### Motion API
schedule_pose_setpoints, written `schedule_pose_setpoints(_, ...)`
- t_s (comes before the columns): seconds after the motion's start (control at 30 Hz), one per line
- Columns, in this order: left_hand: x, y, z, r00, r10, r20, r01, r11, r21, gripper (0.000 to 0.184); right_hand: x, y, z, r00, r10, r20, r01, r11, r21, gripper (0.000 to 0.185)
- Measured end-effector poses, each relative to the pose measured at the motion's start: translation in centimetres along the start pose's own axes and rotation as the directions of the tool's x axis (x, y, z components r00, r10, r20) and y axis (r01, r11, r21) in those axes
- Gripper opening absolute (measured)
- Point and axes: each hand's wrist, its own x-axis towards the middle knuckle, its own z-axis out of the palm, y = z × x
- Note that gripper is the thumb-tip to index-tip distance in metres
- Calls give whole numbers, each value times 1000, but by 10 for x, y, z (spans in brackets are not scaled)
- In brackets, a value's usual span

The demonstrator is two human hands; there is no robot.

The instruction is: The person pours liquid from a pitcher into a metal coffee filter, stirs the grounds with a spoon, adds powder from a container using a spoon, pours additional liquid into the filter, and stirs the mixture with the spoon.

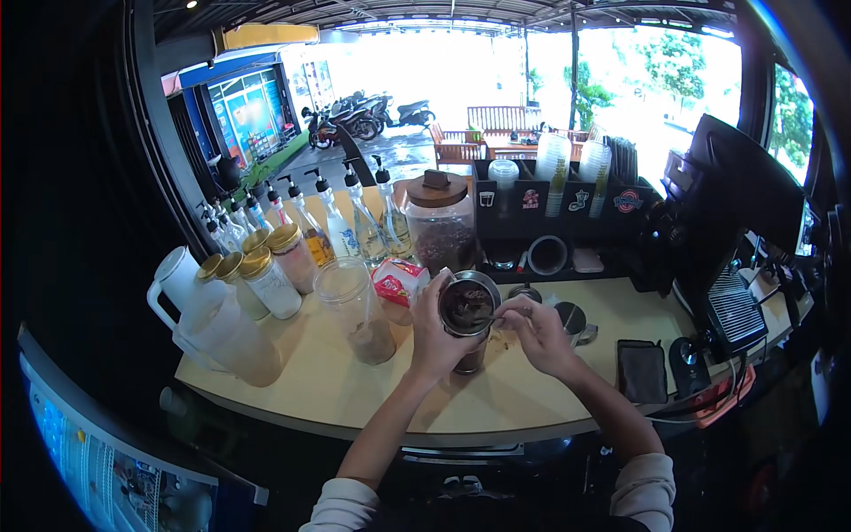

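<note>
My left hand (433, 332) is wrapped round a round metal cup (470, 282) with dark contents, its open top tipped toward me. My right hand (536, 335) pinches a thin spoon (486, 318), whose far end reaches into the cup among the dark contents. Directly beneath the cup, a dark jar (472, 357) stands on the counter, partly hidden by my left hand. Left of my hands is a tall clear container (355, 306) with brown stuff at its bottom. Behind it lies a red and white packet (401, 282).
A wooden-lidded glass jar (441, 232) and several pump bottles (352, 208) line the back. Gold-lidded jars (277, 282) and a plastic pitcher (226, 332) stand left. On the right are a metal pitcher (585, 334), a dark cloth (642, 371) and a black machine (722, 301).
</note>
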Motion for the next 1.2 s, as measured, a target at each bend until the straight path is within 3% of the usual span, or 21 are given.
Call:
schedule_pose_setpoints(0.1,-1,-2,0,999,-38,12,38,999,-34,92,2,-6,-4,998,47,50,-44,997,-58,18)
schedule_pose_setpoints(0.2,-6,-8,0,997,-70,23,71,996,-46,92,6,-7,-4,1000,-25,-14,24,998,-54,18)
schedule_pose_setpoints(0.3,-8,-14,2,994,-103,36,105,993,-55,91,7,-6,-3,996,-4,92,13,995,-103,17)
schedule_pose_setpoints(0.37,-11,-15,3,991,-126,46,129,990,-63,91,11,-14,-6,996,84,38,-82,995,-54,18)
schedule_pose_setpoints(0.57,-15,-20,11,999,-54,-1,54,998,26,92,13,-7,-4,992,94,82,-86,992,-96,19)
schedule_pose_setpoints(0.67,-17,-16,19,995,-75,-62,76,997,13,90,14,-9,-3,992,81,94,-73,994,-83,19)
schedule_pose_setpoints(0.73,-14,-15,25,984,-136,-111,123,986,-115,85,16,-9,-3,990,63,129,-51,994,-92,19)
schedule_pose_setpoints(0.87,-12,-9,24,981,-151,-118,141,986,-89,81,18,-8,-7,997,29,68,-24,997,-69,17)
schedule_pose_setpoints(0.93,-10,-13,23,992,-49,-113,37,993,-109,81,19,-8,-8,996,48,76,-43,997,-69,16)
schedule_pose_setpoints(1.03,-7,-12,20,993,-40,-107,22,985,-171,81,19,-8,-8,991,-53,123,69,989,-131,15)
schedule_pose_setpoints(1.13,-3,-8,8,999,2,-36,-5,998,-69,84,21,-11,-11,1000,6,25,-5,1000,-8,15)
schedule_pose_setpoints(1.2,1,-7,-1,999,26,24,-26,1000,-12,85,21,-14,-13,985,-14,174,29,996,-83,16)
